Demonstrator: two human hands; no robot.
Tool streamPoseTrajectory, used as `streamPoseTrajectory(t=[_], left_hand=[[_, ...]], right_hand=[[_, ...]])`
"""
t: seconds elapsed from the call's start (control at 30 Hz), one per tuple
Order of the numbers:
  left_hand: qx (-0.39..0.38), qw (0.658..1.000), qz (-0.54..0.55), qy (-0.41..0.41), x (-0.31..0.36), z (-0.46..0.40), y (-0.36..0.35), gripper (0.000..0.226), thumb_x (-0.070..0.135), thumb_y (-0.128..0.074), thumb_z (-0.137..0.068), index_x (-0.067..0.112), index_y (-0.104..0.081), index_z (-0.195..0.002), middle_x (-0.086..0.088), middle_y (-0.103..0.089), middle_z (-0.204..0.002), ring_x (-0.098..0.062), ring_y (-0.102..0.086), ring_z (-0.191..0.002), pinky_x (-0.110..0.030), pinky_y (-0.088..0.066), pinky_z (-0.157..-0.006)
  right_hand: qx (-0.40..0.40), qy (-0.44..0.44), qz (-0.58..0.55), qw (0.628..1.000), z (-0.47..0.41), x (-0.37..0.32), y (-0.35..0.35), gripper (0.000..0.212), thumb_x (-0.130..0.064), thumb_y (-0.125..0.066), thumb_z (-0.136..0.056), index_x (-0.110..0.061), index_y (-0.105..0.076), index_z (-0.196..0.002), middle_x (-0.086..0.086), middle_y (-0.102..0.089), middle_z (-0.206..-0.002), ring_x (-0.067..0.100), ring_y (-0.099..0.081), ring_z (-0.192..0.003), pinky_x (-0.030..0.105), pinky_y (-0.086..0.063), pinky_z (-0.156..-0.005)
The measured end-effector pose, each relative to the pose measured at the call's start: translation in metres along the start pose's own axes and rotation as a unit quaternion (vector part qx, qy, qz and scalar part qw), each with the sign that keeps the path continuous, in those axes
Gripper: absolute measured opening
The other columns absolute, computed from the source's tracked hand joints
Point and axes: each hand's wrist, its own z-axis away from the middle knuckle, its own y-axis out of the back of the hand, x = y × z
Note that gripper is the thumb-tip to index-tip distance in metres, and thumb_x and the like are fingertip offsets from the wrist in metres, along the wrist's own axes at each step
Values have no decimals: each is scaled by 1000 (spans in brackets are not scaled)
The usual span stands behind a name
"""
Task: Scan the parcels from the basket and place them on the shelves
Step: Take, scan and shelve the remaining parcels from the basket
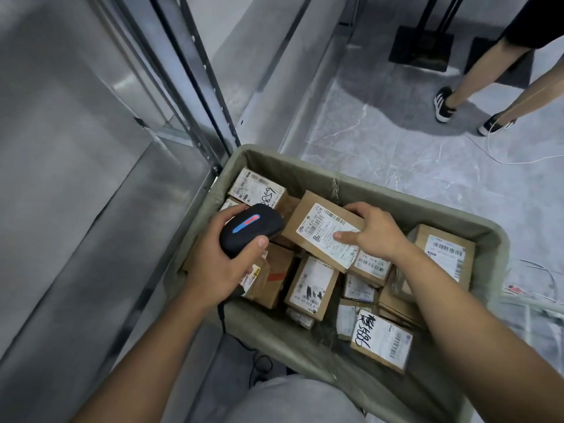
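A grey-green basket [476, 227] holds several brown cardboard parcels with white labels. My right hand [375, 232] grips one parcel [317, 227] by its right end, thumb on the label, label side up above the others. My left hand [225, 257] holds a black handheld scanner [248, 228] with a lit red and blue strip, its head close to the parcel's left edge. A cable hangs down from the scanner.
Grey metal shelves [91, 184] with a perforated upright post [201, 77] stand at the left, touching the basket's corner. Another person's legs [476, 83] stand on the tiled floor at the upper right, near a black stand base [421, 47] and a white cable [500, 157].
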Motion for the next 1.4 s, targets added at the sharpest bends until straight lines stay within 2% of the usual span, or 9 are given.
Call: streamPoseTrajectory(t=[0.07, 0.13, 0.23, 0.43, 0.63, 0.83, 1.13, 1.3, 1.4], left_hand=[[-2, 1000, -18, -20, 1, 7, 11, 59, 48, -81, -75, 43, -57, -128, 6, -71, -115, -8, -69, -73, -31, -57, -69], [-3, 999, -36, -32, 5, 19, 22, 62, 45, -82, -76, 39, -56, -132, 14, -69, -119, -8, -71, -87, -35, -59, -74], [12, 996, -62, -67, 16, 42, 41, 62, 37, -82, -76, 39, -53, -131, 22, -68, -117, 2, -68, -100, -18, -55, -81], [47, 990, -87, -101, 25, 111, 86, 64, 55, -77, -66, 50, -50, -125, 35, -67, -113, 2, -69, -101, -11, -50, -83], [83, 981, -130, -115, 21, 197, 127, 63, 58, -76, -67, 55, -48, -124, 35, -65, -116, 3, -68, -102, -10, -50, -83], [121, 965, -202, -114, 11, 289, 166, 69, 59, -77, -70, 48, -48, -131, 31, -64, -120, -4, -68, -104, -32, -56, -89], [172, 944, -273, -65, 2, 415, 212, 66, 49, -79, -72, 49, -48, -129, 31, -64, -117, 1, -66, -101, -19, -52, -84], [171, 909, -380, -7, -1, 480, 239, 71, 67, -66, -65, 54, -38, -129, 24, -69, -109, -7, -68, -91, -34, -56, -83], [151, 898, -414, -3, 0, 510, 248, 72, 67, -66, -66, 52, -38, -130, 20, -70, -111, -11, -70, -90, -35, -57, -80]], right_hand=[[-2, 40, 13, 999, 11, -21, 10, 70, -36, -87, -79, -22, -54, -139, -8, -66, -113, 9, -61, -98, 13, -42, -70], [-8, 78, 15, 997, 23, -42, 18, 68, -37, -88, -78, -24, -56, -137, -11, -65, -114, 8, -62, -101, 12, -42, -73], [-25, 131, 9, 991, 43, -72, 22, 65, -37, -90, -75, -28, -59, -132, -17, -67, -114, 3, -63, -104, 17, -48, -82], [-64, 225, 43, 971, 89, -127, 9, 63, -36, -91, -73, -34, -60, -128, -19, -70, -111, -2, -67, -99, 31, -57, -90], [-106, 303, 99, 942, 136, -174, -23, 63, -38, -89, -75, -34, -58, -130, -19, -69, -112, -5, -66, -96, 26, -56, -88], [-156, 376, 150, 901, 185, -219, -70, 62, -41, -87, -77, -33, -57, -131, -22, -66, -110, -9, -63, -97, 15, -55, -83], [-252, 444, 164, 844, 253, -276, -150, 65, -44, -87, -77, -32, -57, -134, -19, -71, -107, -9, -67, -93, 14, -56, -78], [-312, 461, 185, 810, 285, -303, -192, 65, -39, -87, -78, -28, -58, -134, -15, -74, -106, -1, -71, -92, 27, -61, -83], [-339, 478, 206, 784, 302, -315, -216, 64, -36, -86, -80, -28, -56, -136, -14, -74, -106, 0, -72, -91, 26, -62, -80]])
